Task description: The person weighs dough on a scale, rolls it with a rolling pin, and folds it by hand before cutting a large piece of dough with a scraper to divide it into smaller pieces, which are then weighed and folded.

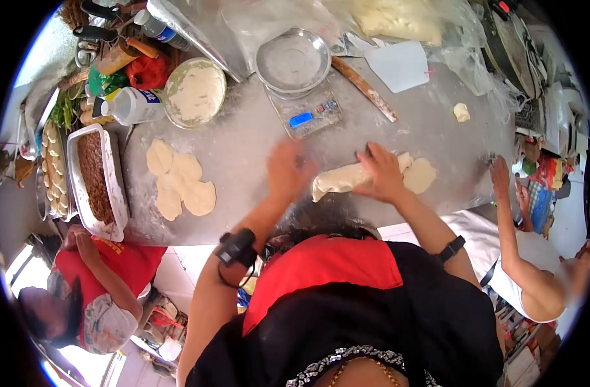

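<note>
A long roll of pale dough (340, 179) lies on the floury grey table in front of me. My right hand (383, 173) is over its right part, thumb on the near side and fingers on the far side. My left hand (287, 169) is above the table just left of the roll, apart from it; motion smears its fingers. A flat round of dough (419, 176) lies at the roll's right end. Several flattened dough rounds (184, 177) overlap on the table at the left.
A digital scale (306, 116) with a metal bowl (294, 59) stands ahead, beside a wooden stick (365, 89) and white scraper (398, 66). Left are a flour bowl (195, 93) and a tray of brown filling (117, 187). A small dough piece (461, 112) lies right. People stand both sides.
</note>
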`<state>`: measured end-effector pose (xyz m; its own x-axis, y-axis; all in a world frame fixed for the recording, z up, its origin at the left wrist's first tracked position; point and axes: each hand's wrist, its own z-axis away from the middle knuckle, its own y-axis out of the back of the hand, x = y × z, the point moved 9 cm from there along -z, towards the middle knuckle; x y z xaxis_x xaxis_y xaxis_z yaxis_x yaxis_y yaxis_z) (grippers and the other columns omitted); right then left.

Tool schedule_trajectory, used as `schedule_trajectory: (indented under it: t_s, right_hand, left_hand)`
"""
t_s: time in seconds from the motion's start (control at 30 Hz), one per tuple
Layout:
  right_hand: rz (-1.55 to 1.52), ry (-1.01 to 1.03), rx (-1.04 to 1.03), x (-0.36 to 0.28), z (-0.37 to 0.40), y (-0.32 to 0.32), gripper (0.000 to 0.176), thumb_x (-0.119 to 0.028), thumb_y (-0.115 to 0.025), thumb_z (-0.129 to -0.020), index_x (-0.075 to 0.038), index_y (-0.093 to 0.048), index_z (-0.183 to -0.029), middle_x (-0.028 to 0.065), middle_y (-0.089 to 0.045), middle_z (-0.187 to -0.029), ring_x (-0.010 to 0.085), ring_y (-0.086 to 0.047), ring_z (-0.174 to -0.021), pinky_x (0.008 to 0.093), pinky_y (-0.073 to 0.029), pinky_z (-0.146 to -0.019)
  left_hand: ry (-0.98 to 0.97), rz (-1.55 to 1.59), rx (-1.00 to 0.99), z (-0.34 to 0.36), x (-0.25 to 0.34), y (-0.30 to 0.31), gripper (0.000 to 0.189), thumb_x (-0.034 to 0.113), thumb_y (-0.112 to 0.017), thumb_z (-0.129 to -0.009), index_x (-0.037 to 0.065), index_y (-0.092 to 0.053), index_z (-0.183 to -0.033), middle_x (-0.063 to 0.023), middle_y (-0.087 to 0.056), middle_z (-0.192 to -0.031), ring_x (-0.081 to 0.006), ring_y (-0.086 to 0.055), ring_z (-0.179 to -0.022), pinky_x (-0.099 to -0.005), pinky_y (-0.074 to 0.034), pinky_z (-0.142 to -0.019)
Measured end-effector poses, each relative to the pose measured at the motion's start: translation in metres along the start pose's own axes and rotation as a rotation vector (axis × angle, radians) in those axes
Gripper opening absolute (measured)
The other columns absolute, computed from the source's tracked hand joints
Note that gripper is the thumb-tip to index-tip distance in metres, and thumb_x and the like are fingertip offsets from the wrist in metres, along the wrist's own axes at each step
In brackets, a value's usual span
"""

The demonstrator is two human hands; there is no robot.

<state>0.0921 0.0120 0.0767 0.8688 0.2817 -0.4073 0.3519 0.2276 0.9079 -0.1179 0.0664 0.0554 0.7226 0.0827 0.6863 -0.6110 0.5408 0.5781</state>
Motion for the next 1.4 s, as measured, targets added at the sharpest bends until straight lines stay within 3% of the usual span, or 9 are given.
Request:
schedule_trajectory:
  t_s: [0.1, 0.27, 0.33, 0.47, 0.67, 0.87, 1.07, 1.17, 1.4]
  right_hand:
    - [-0.053, -0.154, -0.147, -0.002, 0.027, -0.04, 0.067, -0.035, -0.071, -0.065, -0.01, -0.05, -0.123, 0.015, -0.051, -0.122, 0.0329, -0.047, -0.113, 0.0467, -0.035, -0.095]
    - [-0.36, -0.031, -0.23, -0.029, 0.006, -0.05, 0.054, -0.031, -0.069, -0.069, -0.008, -0.055, -0.116, 0.0145, -0.059, -0.104, 0.032, -0.055, -0.099, 0.0447, -0.042, -0.085]
    - [-0.243, -0.099, -0.186, -0.035, -0.017, -0.036, 0.052, -0.031, -0.068, -0.07, -0.007, -0.054, -0.114, 0.0134, -0.059, -0.099, 0.0314, -0.054, -0.099, 0.048, -0.039, -0.086]
    - [-0.128, -0.039, 0.248, -0.06, -0.046, -0.053, 0.057, -0.033, -0.065, -0.073, -0.007, -0.051, -0.121, 0.0163, -0.051, -0.12, 0.0325, -0.046, -0.112, 0.0459, -0.037, -0.091]
    - [0.042, 0.251, -0.12, -0.109, 0.069, -0.078, 0.062, -0.038, -0.058, -0.079, -0.01, -0.043, -0.132, 0.0168, -0.037, -0.138, 0.0339, -0.03, -0.129, 0.0539, -0.025, -0.101]
    - [0.198, -0.055, 0.046, -0.069, -0.018, -0.047, 0.065, -0.039, -0.06, -0.078, -0.011, -0.041, -0.133, 0.0177, -0.038, -0.136, 0.036, -0.031, -0.128, 0.0588, -0.024, -0.1]
    - [0.07, 0.039, 0.115, -0.077, 0.018, -0.048, 0.059, -0.034, -0.063, -0.076, -0.009, -0.046, -0.127, 0.0179, -0.041, -0.133, 0.0374, -0.035, -0.125, 0.0592, -0.024, -0.099]
    - [-0.066, 0.031, -0.042, -0.083, 0.035, -0.055, 0.056, -0.028, -0.065, -0.074, -0.006, -0.05, -0.123, 0.0185, -0.047, -0.128, 0.0362, -0.042, -0.12, 0.0531, -0.029, -0.098]
    - [-0.502, -0.285, 0.476, 0.004, -0.136, 0.023, 0.056, -0.037, -0.062, -0.079, -0.001, -0.05, -0.12, 0.0213, -0.055, -0.117, 0.0379, -0.052, -0.106, 0.0445, -0.039, -0.092]
  left_hand:
    - [-0.259, -0.159, 0.152, 0.054, 0.015, -0.068, 0.051, 0.018, -0.064, -0.075, 0.007, -0.05, -0.122, -0.0146, -0.057, -0.107, -0.0308, -0.054, -0.101, -0.0401, -0.043, -0.089]
    - [-0.084, 0.333, -0.155, 0.065, -0.043, -0.046, 0.03, 0.012, -0.059, -0.074, 0.009, -0.063, -0.104, -0.0145, -0.064, -0.096, -0.0311, -0.061, -0.094, -0.0384, -0.046, -0.084]
    - [0.036, -0.437, -0.22, 0.069, -0.06, -0.011, 0.048, 0.019, -0.06, -0.073, 0.011, -0.055, -0.12, -0.0133, -0.057, -0.117, -0.0347, -0.051, -0.111, -0.0476, -0.041, -0.09]
    - [-0.134, -0.075, 0.272, 0.034, -0.026, 0.005, 0.064, 0.033, -0.061, -0.075, 0.007, -0.043, -0.13, -0.019, -0.041, -0.134, -0.0366, -0.036, -0.125, -0.0561, -0.028, -0.099]
    - [-0.423, -0.606, -0.016, 0.126, -0.02, -0.094, 0.075, 0.042, -0.063, -0.077, 0.005, -0.035, -0.135, -0.0188, -0.031, -0.142, -0.0343, -0.023, -0.135, -0.0609, -0.019, -0.102]
    - [-0.063, -0.599, 0.409, 0.056, -0.026, -0.016, 0.068, 0.039, -0.06, -0.08, 0.009, -0.037, -0.136, -0.0162, -0.032, -0.142, -0.0355, -0.026, -0.133, -0.0601, -0.021, -0.103]
    - [-0.42, -0.616, 0.196, 0.088, -0.047, -0.034, 0.059, 0.032, -0.062, -0.079, 0.007, -0.044, -0.13, -0.0176, -0.041, -0.135, -0.0351, -0.037, -0.126, -0.0516, -0.027, -0.103]
    - [-0.419, -0.419, 0.1, 0.117, -0.04, -0.031, 0.055, 0.03, -0.062, -0.08, 0.007, -0.045, -0.127, -0.0179, -0.041, -0.135, -0.0342, -0.038, -0.124, -0.0493, -0.029, -0.101]
    - [-0.034, 0.475, 0.551, -0.037, -0.049, 0.059, 0.059, 0.029, -0.06, -0.082, -0.001, -0.042, -0.129, -0.0271, -0.038, -0.133, -0.0389, -0.038, -0.122, -0.043, -0.032, -0.1]
